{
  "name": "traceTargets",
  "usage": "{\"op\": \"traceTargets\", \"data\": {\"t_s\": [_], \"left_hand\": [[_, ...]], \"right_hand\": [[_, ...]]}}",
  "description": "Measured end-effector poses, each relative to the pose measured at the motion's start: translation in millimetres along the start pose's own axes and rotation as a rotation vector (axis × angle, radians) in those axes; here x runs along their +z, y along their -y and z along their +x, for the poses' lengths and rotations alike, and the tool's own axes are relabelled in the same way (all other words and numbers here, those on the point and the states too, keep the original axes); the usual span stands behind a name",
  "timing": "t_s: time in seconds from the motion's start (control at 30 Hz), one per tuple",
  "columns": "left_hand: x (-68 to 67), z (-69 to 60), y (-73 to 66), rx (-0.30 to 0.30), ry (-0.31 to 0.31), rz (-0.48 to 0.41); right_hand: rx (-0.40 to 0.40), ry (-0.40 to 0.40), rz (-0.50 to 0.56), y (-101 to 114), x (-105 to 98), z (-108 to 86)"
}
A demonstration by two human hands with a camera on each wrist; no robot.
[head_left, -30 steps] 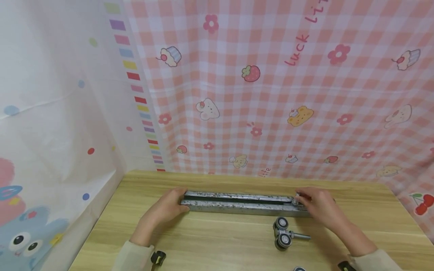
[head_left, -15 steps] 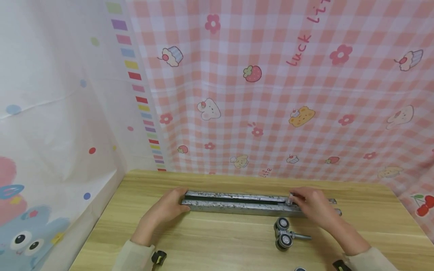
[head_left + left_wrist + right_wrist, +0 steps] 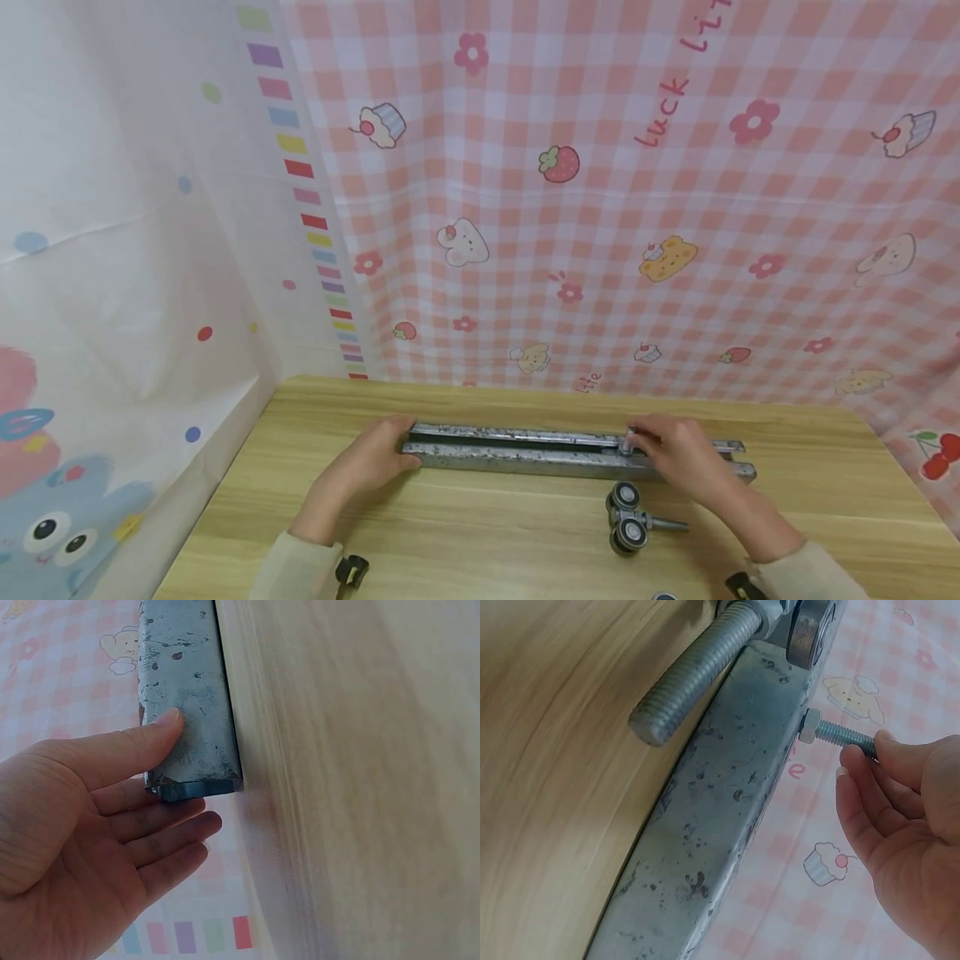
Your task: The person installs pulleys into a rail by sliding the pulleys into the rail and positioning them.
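A scuffed steel rail [image 3: 517,464] with a lengthwise slot on top lies across the wooden table. My left hand [image 3: 378,454] grips its left end; in the left wrist view the thumb presses the side of the rail [image 3: 187,697] and other fingers reach past the end. Toward the rail's right part, my right hand [image 3: 678,454] pinches an upright threaded bolt [image 3: 844,738] between thumb and fingers. A hex nut sits at the bolt's base by the slot. Whatever the bolt joins inside the rail is mostly hidden.
A wheeled roller trolley [image 3: 626,525] with its own threaded bolt lies in front of the rail, close to my right hand. Part of another round wheel [image 3: 663,596] shows at the bottom edge. Behind the table [image 3: 465,533] hangs a pink checked cloth [image 3: 510,208].
My right hand has moved left along the rail together with the bolt, uncovering the rail's right end. The left hand stays at the left end; the roller trolley lies still.
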State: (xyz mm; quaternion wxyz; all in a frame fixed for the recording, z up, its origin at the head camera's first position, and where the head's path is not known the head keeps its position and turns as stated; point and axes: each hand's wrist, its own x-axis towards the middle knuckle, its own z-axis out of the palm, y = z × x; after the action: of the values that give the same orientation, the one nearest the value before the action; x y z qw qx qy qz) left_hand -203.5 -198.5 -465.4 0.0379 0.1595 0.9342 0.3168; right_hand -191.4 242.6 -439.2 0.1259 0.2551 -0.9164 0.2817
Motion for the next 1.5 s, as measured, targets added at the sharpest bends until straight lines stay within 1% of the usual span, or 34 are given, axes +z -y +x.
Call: {"op": "traceTargets", "data": {"t_s": [0.23, 0.6, 0.8, 1.07, 1.13, 1.5], "left_hand": [[0.4, -0.1, -0.3, -0.011, -0.004, -0.008], [0.3, -0.1, -0.2, -0.017, -0.006, -0.019], [0.5, 0.1, 0.0, -0.015, -0.007, -0.014], [0.1, -0.4, 0.2, 0.01, -0.011, -0.008], [0.1, -0.1, 0.1, 0.0, -0.01, -0.013], [0.5, -0.3, -0.2, -0.006, -0.015, -0.008]], "right_hand": [[-0.002, 0.011, 0.018, 4, 3, 3.0], [0.024, 0.08, 0.016, 11, 6, 10.3], [0.016, 0.105, 0.018, 14, 9, 14.0], [-0.014, 0.111, 0.001, 18, 11, 17.1], [-0.027, 0.11, -0.005, 19, 11, 17.8], [-0.104, 0.115, -0.012, 23, 13, 23.1]]}}
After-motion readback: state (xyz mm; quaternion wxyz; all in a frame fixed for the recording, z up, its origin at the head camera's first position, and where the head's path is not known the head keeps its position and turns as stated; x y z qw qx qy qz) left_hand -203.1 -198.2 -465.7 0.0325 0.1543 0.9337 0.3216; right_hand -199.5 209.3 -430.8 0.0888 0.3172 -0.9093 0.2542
